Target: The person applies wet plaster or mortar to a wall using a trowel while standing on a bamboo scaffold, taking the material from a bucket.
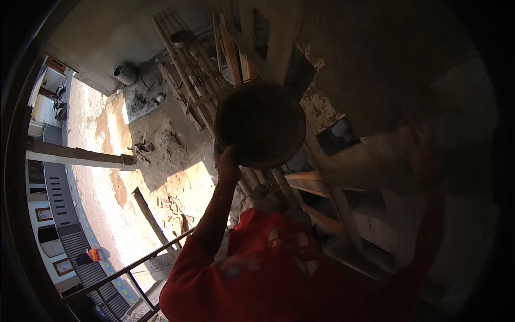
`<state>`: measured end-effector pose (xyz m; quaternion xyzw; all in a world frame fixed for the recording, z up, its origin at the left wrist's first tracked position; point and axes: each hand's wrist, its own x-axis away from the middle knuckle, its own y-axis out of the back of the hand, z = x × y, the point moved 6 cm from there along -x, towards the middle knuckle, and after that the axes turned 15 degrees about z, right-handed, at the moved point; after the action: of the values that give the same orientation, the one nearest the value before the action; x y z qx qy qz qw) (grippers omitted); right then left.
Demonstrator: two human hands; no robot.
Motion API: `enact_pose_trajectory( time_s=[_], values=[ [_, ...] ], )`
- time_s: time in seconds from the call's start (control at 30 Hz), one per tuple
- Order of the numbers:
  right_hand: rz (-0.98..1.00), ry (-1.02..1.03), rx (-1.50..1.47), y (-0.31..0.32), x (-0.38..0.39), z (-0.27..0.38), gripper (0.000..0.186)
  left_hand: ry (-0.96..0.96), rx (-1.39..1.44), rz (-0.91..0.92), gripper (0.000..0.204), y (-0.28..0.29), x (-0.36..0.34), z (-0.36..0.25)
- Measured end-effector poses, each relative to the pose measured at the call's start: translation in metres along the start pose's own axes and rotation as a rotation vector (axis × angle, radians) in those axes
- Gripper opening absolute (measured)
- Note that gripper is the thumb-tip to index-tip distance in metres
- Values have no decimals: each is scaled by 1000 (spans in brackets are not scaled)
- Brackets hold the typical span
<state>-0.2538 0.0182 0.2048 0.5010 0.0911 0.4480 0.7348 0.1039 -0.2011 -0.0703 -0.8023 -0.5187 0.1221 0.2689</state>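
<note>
A dark, round, shallow basin (pixel 260 123) is raised in front of me, and my left hand (pixel 228 163) grips its lower left rim. Its inside is too dark to show what it contains, if anything. Off to the right, in deep shade, my right hand (pixel 421 145) is dim and blurred. Its fingers look stretched out, close to the shadowed wall (pixel 375 70), and I see nothing in them. Whether they touch the wall, I cannot tell.
Bamboo poles (pixel 188 70) form a platform beyond the basin, with another round pan (pixel 182 38) on it. A bucket (pixel 125 73) stands by the far wall. Below lies a sand heap (pixel 166 145). A metal railing (pixel 145 257) runs at lower left; wooden frames (pixel 311 185) are at right.
</note>
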Motion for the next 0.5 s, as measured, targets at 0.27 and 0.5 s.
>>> enact_pose_trajectory(
  time_s=[0.27,0.5],
  values=[
    [-192,483,711,-139,3,-19,33,324,161,-29,24,131,-12,137],
    [196,57,579,-246,-15,-104,52,309,-1018,12,16,234,22,184]
  ],
)
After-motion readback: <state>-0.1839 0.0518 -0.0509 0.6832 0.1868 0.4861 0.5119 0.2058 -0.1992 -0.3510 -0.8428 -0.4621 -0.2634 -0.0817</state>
